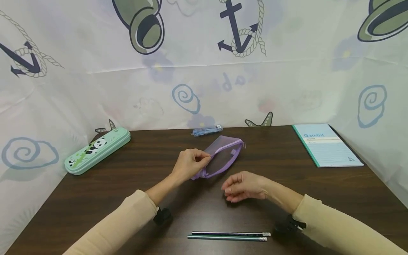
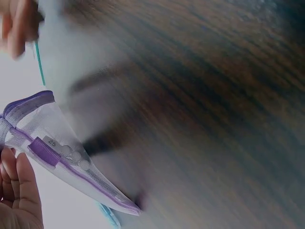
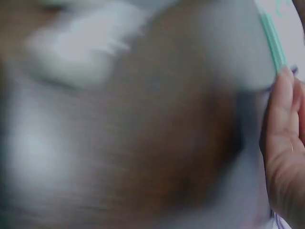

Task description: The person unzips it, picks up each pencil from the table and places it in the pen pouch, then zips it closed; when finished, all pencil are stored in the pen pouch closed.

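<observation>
My left hand (image 1: pixel 188 163) pinches the edge of a purple mesh zip pouch (image 1: pixel 220 160) between thumb and fingers, above the middle of the table. The pouch is held up at a slant, its far corner pointing to the right. In the left wrist view the pouch (image 2: pixel 62 152) has a purple zip band, and a "25" mark with pale round shapes shows on it. My right hand (image 1: pixel 245 187) hovers just in front and to the right of the pouch, fingers loosely bent with nothing visible in them. Two pencils (image 1: pixel 227 238) lie side by side near the front edge.
A mint panda pencil case (image 1: pixel 98 150) lies at the left edge of the dark wooden table (image 1: pixel 153 219). Behind the pouch is a blue, pen-like item (image 1: pixel 207 130). A "Gambit" notebook (image 1: pixel 329 148) rests at the back right. Patterned white cloth (image 1: pixel 204 95) encloses the back and sides.
</observation>
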Available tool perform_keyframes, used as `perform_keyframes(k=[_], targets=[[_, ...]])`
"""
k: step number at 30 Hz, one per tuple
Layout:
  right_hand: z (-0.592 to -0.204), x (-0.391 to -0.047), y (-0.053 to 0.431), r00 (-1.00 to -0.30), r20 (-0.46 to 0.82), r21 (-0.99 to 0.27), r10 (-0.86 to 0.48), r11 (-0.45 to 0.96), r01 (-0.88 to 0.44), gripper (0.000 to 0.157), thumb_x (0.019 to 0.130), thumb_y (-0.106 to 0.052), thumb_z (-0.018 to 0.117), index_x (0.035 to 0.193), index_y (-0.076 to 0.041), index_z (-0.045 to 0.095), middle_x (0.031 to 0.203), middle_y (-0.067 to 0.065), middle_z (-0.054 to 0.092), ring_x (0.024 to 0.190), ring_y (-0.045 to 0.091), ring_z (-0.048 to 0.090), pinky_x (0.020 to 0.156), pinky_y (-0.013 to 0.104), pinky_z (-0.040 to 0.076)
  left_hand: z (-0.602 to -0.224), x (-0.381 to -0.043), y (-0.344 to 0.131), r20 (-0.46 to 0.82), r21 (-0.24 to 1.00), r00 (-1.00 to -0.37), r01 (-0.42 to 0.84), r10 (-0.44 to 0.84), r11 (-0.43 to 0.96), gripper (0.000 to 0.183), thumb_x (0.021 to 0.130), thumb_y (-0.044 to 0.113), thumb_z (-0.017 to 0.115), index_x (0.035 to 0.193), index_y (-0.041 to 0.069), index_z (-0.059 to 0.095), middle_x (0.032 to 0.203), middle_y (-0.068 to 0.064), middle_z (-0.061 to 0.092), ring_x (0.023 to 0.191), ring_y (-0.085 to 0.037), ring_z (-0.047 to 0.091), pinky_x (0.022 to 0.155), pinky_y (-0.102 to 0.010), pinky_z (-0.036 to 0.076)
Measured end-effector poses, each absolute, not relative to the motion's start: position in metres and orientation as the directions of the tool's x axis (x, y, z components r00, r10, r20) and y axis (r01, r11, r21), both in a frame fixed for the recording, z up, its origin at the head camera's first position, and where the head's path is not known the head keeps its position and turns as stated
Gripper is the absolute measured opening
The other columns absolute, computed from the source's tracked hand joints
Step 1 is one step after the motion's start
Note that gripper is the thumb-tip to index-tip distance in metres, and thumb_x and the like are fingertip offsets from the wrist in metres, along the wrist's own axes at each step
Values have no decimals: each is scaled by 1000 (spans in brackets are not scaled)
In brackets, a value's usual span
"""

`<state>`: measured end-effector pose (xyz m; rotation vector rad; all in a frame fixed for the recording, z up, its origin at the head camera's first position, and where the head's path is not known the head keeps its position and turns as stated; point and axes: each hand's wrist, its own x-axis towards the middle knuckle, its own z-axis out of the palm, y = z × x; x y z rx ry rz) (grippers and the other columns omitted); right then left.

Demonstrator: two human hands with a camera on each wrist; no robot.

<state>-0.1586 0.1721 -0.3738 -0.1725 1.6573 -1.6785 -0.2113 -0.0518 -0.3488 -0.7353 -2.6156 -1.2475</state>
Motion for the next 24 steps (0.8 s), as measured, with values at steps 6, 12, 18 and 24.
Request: perform_keyframes(k=[6, 12, 18, 24], targets=[[-375, -119, 173, -589, -353, -934, -727, 242, 261, 22, 84, -3, 68, 98, 13, 62, 78, 4, 68, 71, 12, 65, 66, 27, 55, -349, -212, -51, 322, 691, -871, 485, 371, 536, 9, 85, 16, 69, 87, 11, 77, 78, -1, 71, 62, -4, 53, 56, -18, 43], [-370, -104, 169, -580, -254, -953, -774, 304, 11, 13, 77, 5, 69, 89, 9, 65, 72, 3, 66, 63, 4, 59, 56, 17, 50, -350, -212, -49, 311, 695, -875, 476, 372, 539, 9, 85, 16, 69, 86, 11, 77, 79, -1, 71, 62, -4, 53, 55, -18, 43], [-369, -96, 163, -638, -206, -900, -742, 400, -174, 12, 73, 8, 70, 78, -2, 66, 62, -10, 56, 54, -3, 50, 50, 13, 44, -350, -212, -50, 311, 690, -873, 479, 375, 542, 9, 84, 16, 70, 86, 12, 77, 80, 0, 71, 63, -4, 53, 57, -18, 43], [-371, -96, 160, -671, -161, -834, -724, 463, -300, 14, 72, 6, 70, 74, -7, 66, 58, -15, 50, 52, -6, 44, 48, 13, 39, -350, -212, -51, 307, 691, -873, 479, 380, 541, 9, 84, 17, 70, 86, 12, 77, 80, 1, 71, 63, -4, 52, 57, -18, 43]])
